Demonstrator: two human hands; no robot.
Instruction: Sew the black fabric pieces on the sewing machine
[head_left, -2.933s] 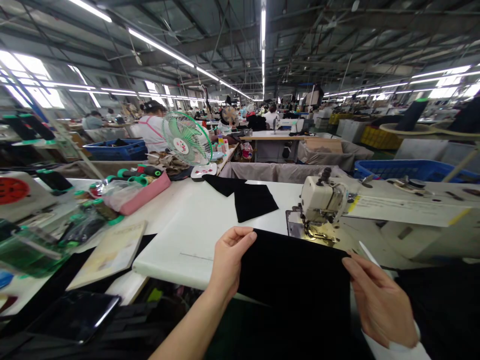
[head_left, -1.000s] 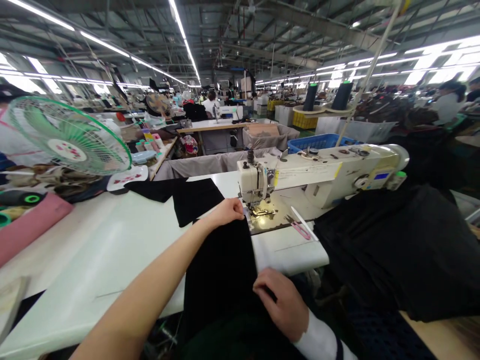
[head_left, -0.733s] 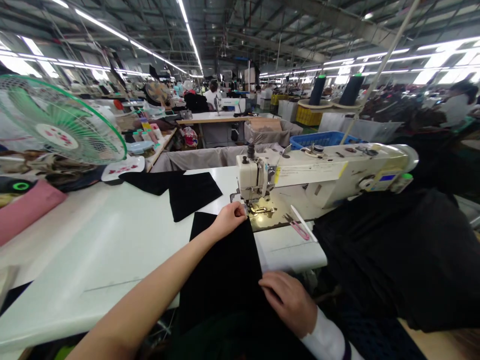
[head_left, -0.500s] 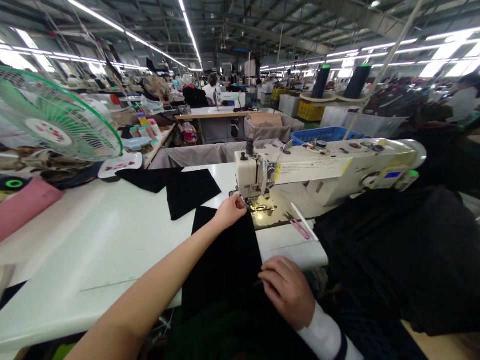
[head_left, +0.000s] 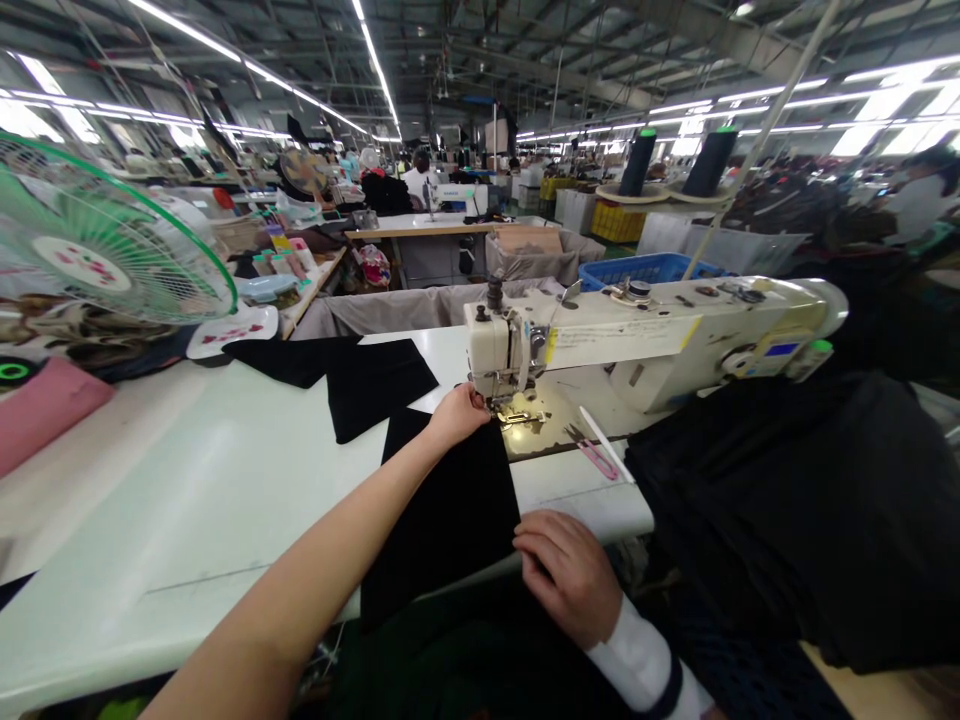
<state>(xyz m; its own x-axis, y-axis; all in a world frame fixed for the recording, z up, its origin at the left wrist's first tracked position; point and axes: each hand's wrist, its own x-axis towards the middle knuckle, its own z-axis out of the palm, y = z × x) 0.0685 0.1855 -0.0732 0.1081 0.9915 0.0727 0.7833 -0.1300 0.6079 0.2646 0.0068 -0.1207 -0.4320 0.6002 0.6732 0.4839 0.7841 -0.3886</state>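
Now 2 hands on black cloth

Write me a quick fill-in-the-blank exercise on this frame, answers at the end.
1. The right hand is ____ from the needle area of the sewing machine than the left hand.
2. The cloth beneath the left forearm is coloured ____.
3. The snips beside the white stick have ____ handles.
4. The fan has a ____ rim.

Missing words: farther; black; pink; green.
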